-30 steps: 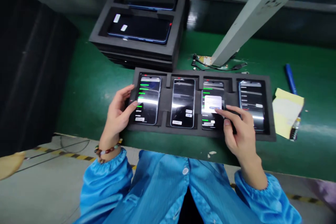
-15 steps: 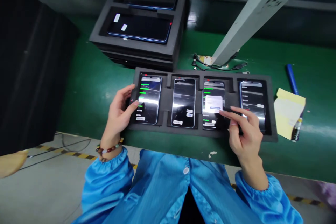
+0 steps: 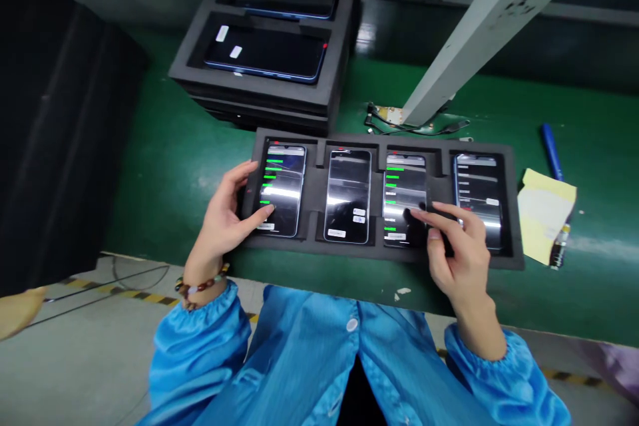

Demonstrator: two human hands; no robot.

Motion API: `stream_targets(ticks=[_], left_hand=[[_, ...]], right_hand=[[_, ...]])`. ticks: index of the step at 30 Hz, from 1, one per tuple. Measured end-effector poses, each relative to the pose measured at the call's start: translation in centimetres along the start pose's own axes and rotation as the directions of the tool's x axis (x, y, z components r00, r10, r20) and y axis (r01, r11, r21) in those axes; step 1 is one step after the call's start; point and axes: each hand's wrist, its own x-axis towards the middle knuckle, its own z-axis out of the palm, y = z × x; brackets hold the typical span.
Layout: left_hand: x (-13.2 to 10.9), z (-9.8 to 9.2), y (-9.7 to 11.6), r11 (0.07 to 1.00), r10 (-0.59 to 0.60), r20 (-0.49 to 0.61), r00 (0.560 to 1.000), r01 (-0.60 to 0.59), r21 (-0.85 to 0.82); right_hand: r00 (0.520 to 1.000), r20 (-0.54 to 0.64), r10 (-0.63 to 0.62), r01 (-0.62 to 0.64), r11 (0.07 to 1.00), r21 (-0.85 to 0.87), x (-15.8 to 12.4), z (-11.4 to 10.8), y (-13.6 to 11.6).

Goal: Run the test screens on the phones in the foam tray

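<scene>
Several smartphones lie face up in the slots of a dark foam tray (image 3: 313, 200). My left hand (image 3: 222, 213) is at the tray's left end, fingers against its edge, thumb stretched apart over the lower part of the leftmost smartphone (image 3: 282, 193), which shows green lines of text. My right hand (image 3: 459, 246) has its fingers extended, with a fingertip at the screen of the third smartphone (image 3: 403, 196), also showing green and white lines. Between these lies the second smartphone (image 3: 348, 193), its screen mostly dark. The rightmost smartphone (image 3: 479, 180) is partly hidden by my right hand.
Behind stands a stack of foam trays (image 3: 279, 96) holding more phones. A grey post (image 3: 464, 33) rises beside black cables (image 3: 419, 126). Yellow paper (image 3: 544, 213) and a blue pen (image 3: 552, 150) lie right of the tray. A large dark object (image 3: 54, 126) fills the left.
The white pop-up on the third phone's screen is gone, showing the list beneath. My right fingertip has shifted slightly left. My left thumb has slid right and down over the leftmost phone.
</scene>
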Motion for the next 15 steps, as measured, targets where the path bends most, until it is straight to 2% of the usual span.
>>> stream_targets(ticks=[6,15], left_hand=[[0.1,0.2,0.4,0.999,-0.032,-0.030,0.999,0.031,-0.039],[0.3,0.5,1.1,0.995,-0.080,-0.089,0.993,0.075,-0.063]], right_hand=[[0.992,0.099,-0.074,0.079,0.996,-0.052,0.7,-0.3,-0.4],[0.999,0.036,-0.019,0.021,0.999,-0.041,0.3,-0.1,-0.3]])
